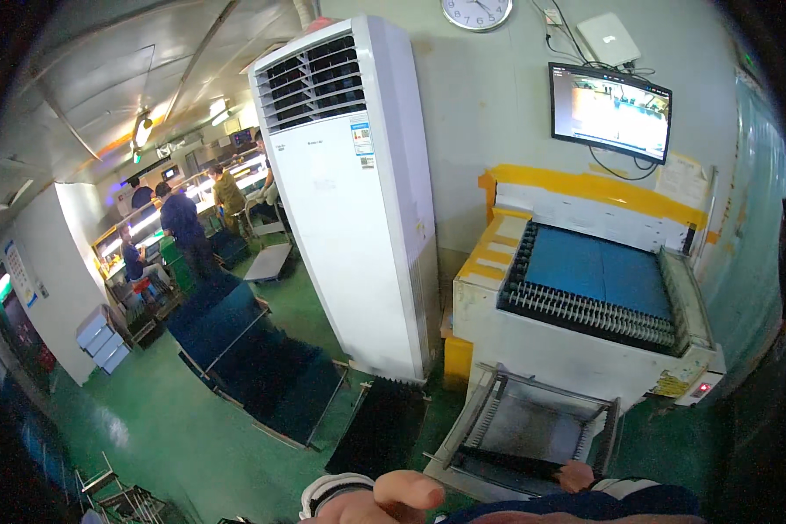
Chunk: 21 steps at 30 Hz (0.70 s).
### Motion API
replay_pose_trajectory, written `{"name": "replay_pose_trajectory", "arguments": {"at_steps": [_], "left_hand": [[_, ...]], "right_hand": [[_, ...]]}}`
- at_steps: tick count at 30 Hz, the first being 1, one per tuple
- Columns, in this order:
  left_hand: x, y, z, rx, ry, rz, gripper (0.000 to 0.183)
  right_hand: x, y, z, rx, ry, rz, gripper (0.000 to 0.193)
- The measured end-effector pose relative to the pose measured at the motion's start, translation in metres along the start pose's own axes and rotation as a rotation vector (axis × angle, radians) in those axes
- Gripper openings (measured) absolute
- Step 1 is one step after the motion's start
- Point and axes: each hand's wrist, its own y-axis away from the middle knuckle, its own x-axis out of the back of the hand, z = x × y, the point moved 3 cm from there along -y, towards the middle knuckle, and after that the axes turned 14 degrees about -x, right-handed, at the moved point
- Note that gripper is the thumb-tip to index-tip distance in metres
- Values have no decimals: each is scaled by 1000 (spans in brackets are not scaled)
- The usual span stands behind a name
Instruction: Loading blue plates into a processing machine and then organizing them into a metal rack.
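**Green workshop floor, hands at the metal tray**

Green floor (pixel 183 437) covers this workshop, and a pale wall (pixel 498 113) stands behind the machines.

Fingers of the left hand (pixel 402 496) are bent loosely, with the thumb pointing to the right; they grasp nothing that I can see, and the hand hovers at the lower edge of the view, near the front left corner of the grey metal tray (pixel 533 428). At its wrist there is a white cuff with a dark stripe. The right hand (pixel 576 476) rests on the front edge of the tray, where a dark flat panel (pixel 506 461) lies; only the knuckles show, so I cannot tell if these fingers are closed on the panel. A dark blue sleeve follows behind it.

The tray stands tilted, low in front of a white machine (pixel 576 341), which has a blue bed (pixel 598 271) with rows of rollers and yellow tape on its back edge. Left of the machine stands a tall white air conditioner (pixel 358 192). Dark panels on racks (pixel 262 358) lie on the floor further left. Above the machine hangs a monitor (pixel 610 109), and a clock (pixel 476 11) is higher on the wall. Far at the left, several people (pixel 183 227) stand by lit workbenches.
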Motion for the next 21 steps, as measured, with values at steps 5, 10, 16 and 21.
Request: {"name": "replay_pose_trajectory", "arguments": {"at_steps": [5,10,16,21], "left_hand": [[19,4,28,60,-255,-104,26],[36,3,21,-99,-210,-265,26],[60,12,36,-507,-450,-337,26],[56,13,14,-216,-258,-184,24]], "right_hand": [[19,9,-33,-11,305,95,20],[27,17,-48,-26,388,161,22],[35,22,-57,-14,451,203,26],[39,36,-41,38,410,221,28]]}}
